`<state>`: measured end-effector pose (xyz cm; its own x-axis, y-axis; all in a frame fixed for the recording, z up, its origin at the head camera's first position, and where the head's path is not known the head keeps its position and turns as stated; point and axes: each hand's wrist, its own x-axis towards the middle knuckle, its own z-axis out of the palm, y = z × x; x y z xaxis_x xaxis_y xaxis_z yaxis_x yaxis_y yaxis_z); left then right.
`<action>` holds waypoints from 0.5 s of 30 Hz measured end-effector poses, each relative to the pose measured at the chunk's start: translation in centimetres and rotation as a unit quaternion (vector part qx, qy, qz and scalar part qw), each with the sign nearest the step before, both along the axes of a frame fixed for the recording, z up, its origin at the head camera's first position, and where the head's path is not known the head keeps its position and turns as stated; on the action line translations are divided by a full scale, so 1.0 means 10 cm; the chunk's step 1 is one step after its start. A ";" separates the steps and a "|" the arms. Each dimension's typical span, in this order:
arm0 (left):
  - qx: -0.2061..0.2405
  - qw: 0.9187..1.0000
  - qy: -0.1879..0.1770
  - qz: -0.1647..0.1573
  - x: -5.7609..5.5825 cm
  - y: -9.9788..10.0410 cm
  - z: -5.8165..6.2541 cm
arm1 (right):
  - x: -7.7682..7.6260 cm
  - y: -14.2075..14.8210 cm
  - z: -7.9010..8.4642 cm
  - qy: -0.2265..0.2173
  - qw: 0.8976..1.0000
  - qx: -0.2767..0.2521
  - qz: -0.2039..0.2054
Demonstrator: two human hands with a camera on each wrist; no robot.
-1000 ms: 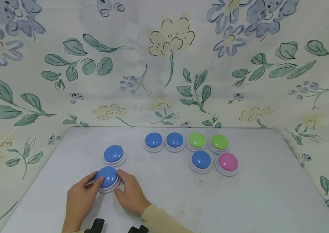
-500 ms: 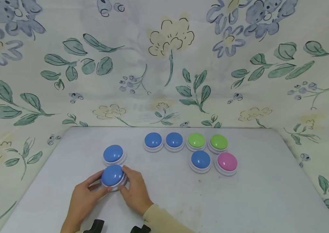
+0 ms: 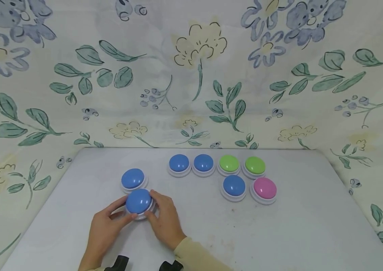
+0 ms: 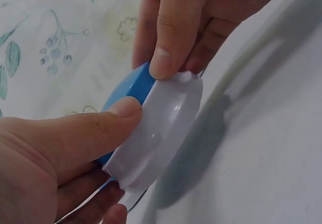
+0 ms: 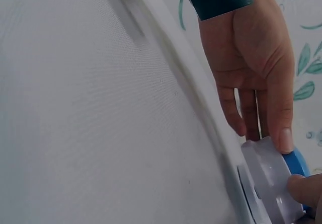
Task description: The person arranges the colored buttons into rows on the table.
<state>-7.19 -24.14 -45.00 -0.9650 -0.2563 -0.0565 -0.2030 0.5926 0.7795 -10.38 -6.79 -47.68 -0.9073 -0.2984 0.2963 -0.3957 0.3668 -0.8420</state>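
Observation:
A push button with a blue dome (image 3: pixel 139 201) and a white round base (image 4: pixel 161 128) is between both hands at the left of the white table. My left hand (image 3: pixel 105 230) grips its left side, with the left thumb (image 4: pixel 118 121) at the seam of dome and base. From the right, my right hand (image 3: pixel 167 222) grips it too; the right thumb (image 5: pixel 306 190) lies against the side. Right behind it stands another blue push button (image 3: pixel 132 178), whose front edge the held one overlaps in the head view.
Toward the back of the table (image 3: pixel 279 241) stand two blue buttons (image 3: pixel 178 163) and two green buttons (image 3: pixel 229 163) in a row. In front of the green ones are a blue button (image 3: pixel 234 185) and a pink button (image 3: pixel 265 188). A flowered cloth (image 3: pixel 164 124) hangs behind.
Both hands have moved the held blue button to the right and slightly back, nearer the blue button behind it. The left thumb has shifted from the dome to the front rim.

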 end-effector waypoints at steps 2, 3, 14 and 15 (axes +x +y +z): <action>0.000 1.000 0.003 0.000 -0.01 0.03 0.00 | 0.00 0.03 0.01 0.002 1.000 -0.004 0.001; 0.000 1.000 0.006 0.000 -0.02 0.04 0.00 | -0.01 0.05 0.02 0.002 1.000 -0.005 0.000; 0.003 0.999 0.046 -0.005 -0.07 0.21 0.04 | -0.05 0.22 0.06 -0.001 1.000 0.001 -0.002; 0.000 0.999 0.050 -0.006 -0.08 0.22 0.04 | -0.05 0.23 0.07 -0.002 1.000 0.002 -0.003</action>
<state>-7.96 -21.95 -44.58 -0.9687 -0.2449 0.0400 -0.1173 0.5937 0.7961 -10.90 -4.46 -46.94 -0.9104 -0.2940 0.2912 -0.3897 0.3728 -0.8421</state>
